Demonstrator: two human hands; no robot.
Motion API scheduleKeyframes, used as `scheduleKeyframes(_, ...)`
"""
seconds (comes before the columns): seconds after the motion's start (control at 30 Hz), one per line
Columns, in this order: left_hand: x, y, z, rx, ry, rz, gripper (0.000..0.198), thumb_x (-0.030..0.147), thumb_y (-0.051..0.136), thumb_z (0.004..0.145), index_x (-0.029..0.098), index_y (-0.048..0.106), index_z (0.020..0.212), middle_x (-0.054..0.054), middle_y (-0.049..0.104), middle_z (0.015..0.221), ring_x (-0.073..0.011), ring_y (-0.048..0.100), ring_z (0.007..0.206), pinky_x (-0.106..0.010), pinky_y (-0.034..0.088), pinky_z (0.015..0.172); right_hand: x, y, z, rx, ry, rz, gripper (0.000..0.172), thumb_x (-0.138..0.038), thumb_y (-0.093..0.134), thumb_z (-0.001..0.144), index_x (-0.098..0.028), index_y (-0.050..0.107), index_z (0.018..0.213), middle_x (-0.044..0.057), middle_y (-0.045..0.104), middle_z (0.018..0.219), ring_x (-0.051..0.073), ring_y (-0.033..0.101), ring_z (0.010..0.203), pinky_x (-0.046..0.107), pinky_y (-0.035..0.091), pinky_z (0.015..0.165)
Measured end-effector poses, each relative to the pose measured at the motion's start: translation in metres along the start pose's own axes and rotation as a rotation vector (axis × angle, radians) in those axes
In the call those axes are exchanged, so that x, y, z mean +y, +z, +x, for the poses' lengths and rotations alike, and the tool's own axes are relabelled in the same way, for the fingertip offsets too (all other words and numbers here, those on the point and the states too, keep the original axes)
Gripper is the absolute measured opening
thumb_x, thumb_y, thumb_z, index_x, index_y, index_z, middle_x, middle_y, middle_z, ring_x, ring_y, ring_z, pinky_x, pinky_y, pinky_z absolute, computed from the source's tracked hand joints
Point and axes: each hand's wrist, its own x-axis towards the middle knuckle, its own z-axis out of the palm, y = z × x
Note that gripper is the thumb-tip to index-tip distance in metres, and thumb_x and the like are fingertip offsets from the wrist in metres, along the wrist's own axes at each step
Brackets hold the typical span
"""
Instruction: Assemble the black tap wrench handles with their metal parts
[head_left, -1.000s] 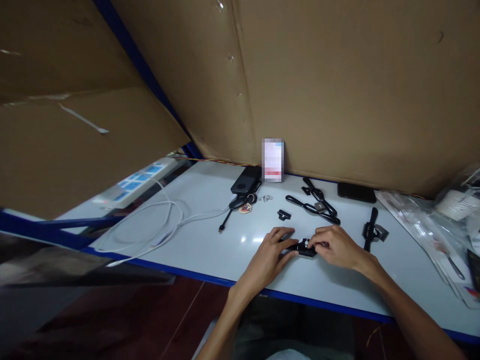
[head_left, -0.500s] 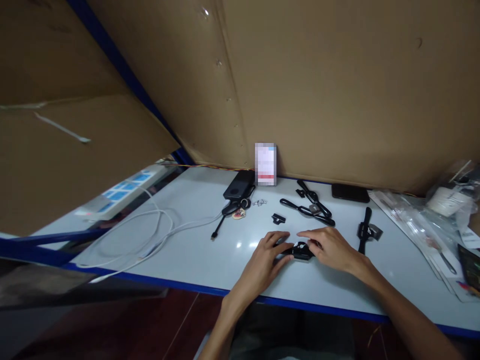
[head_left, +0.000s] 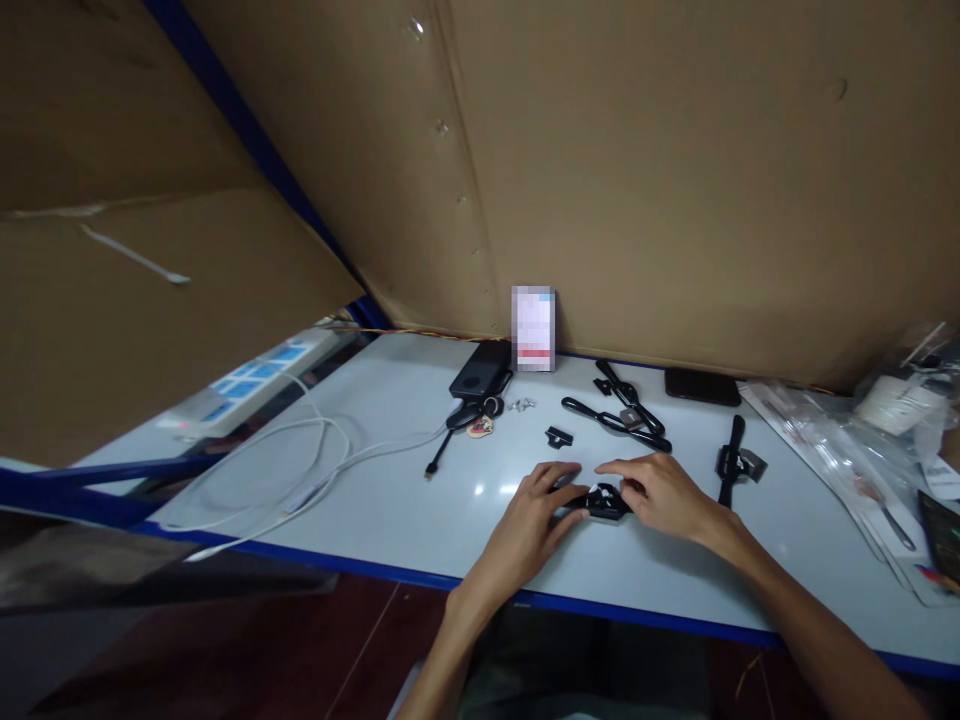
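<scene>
A small black part (head_left: 604,501) lies on the white table (head_left: 390,490) near its front edge. My left hand (head_left: 534,520) grips its left end between thumb and curled fingers. My right hand (head_left: 664,493) pinches its right side, with the index finger laid over the top. The hands cover most of the part, so its shape is hard to make out. A smaller black clip (head_left: 558,437) lies just beyond my left hand.
Behind the hands lie black straps (head_left: 622,412), another strap piece (head_left: 733,460), a black phone (head_left: 702,386), a power bank (head_left: 478,372) with cable and key ring, and small screws (head_left: 520,404). White cables (head_left: 300,465) and a power strip (head_left: 247,388) lie left. Plastic bags (head_left: 862,440) fill the right. Cardboard walls (head_left: 637,180) rise behind.
My right index finger has stretched out over the top of the black part. The camera view shifted slightly; both hands stay on the part at the same spot.
</scene>
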Motion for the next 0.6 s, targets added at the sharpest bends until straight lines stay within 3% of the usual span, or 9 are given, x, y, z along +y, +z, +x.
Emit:
scheduleKeyframes(0.23,0.0011,-0.0001,0.0003,0.0,0.003,0.0,0.021,0.028,0.064,0.099,0.028,0.073,0.118,-0.01,0.064,0.135,-0.029,0.058,0.124,-0.052,0.054,0.103,0.0035,-0.0018,-0.0033,-0.074,-0.08,-0.114,0.056,-0.002,0.047,0.088,-0.031,0.074,0.127,0.001,0.079,0.094,0.017,0.07,0.078,0.026,0.048,0.073)
scheduleKeyframes(0.37,0.0019,-0.0011,0.0003,0.0,-0.008,-0.001,0.022,0.029,0.065,0.098,0.027,0.073,0.118,-0.01,0.065,0.134,-0.0286,0.058,0.124,-0.05,0.054,0.103,0.0058,-0.0015,-0.0026,-0.066,-0.07,-0.185,0.046,-0.001,0.049,0.087,-0.025,0.08,0.111,0.003,0.077,0.092,0.016,0.068,0.076,0.026,0.045,0.071)
scheduleKeyframes(0.5,0.0013,-0.0005,-0.0001,0.002,-0.009,-0.002,0.021,0.029,0.065,0.098,0.027,0.073,0.117,-0.009,0.064,0.135,-0.0281,0.058,0.125,-0.049,0.054,0.103,0.006,-0.0035,-0.001,-0.041,-0.073,-0.115,0.036,0.002,0.051,0.083,-0.02,0.079,0.085,0.002,0.077,0.085,0.015,0.067,0.074,0.024,0.043,0.069)
scheduleKeyframes(0.6,0.0001,0.0007,-0.0001,-0.004,0.0,0.001,0.021,0.029,0.065,0.098,0.026,0.073,0.118,-0.01,0.064,0.135,-0.0285,0.057,0.125,-0.05,0.054,0.103,0.0058,-0.003,-0.0001,-0.004,-0.056,-0.063,0.037,0.002,0.05,0.082,-0.021,0.079,0.087,0.001,0.078,0.087,0.015,0.069,0.075,0.024,0.045,0.071)
